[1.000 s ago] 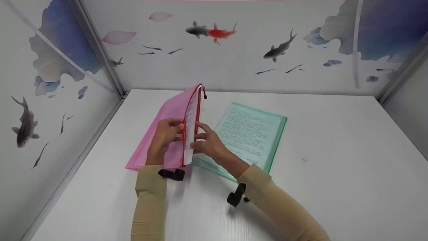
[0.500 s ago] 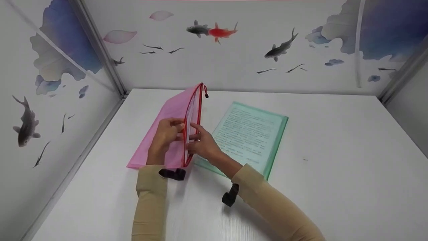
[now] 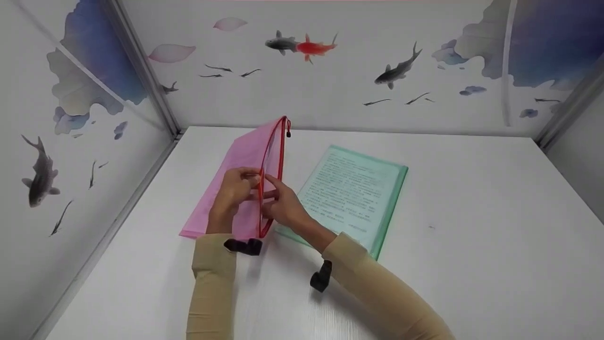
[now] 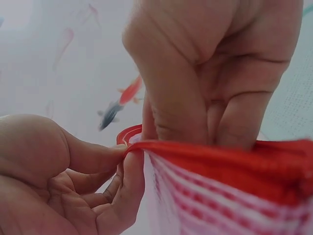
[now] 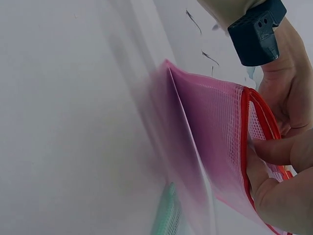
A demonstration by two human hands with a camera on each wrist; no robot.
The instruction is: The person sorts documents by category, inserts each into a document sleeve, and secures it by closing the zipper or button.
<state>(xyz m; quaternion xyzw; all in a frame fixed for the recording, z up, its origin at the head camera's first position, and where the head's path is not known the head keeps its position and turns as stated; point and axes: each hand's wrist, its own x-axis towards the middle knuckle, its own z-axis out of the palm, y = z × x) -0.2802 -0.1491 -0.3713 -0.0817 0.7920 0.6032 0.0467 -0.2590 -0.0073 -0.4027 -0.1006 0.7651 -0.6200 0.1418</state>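
A pink mesh zip pouch (image 3: 250, 148) stands tilted on the table's left half, its red zipped edge (image 3: 282, 146) parted and facing right. My left hand (image 3: 234, 191) pinches the near side of that red edge between thumb and fingers, plain in the left wrist view. The right hand (image 3: 289, 206) has its fingers dipped into the pouch's mouth, spread apart; the fingertips are hidden inside. Whether they touch the papers in there cannot be seen. A black-tipped zipper pull (image 3: 289, 134) hangs at the pouch's top corner.
A green clear folder (image 3: 394, 208) with a printed page (image 3: 347, 189) lies right of the pouch, partly under the right forearm. White walls with painted fish enclose the white table (image 3: 472, 264) at the back and sides.
The white papers that stuck out of the pouch a second ago have slid down inside, out of sight. My right hand has moved left, deeper into the opening; the left hand keeps its place.
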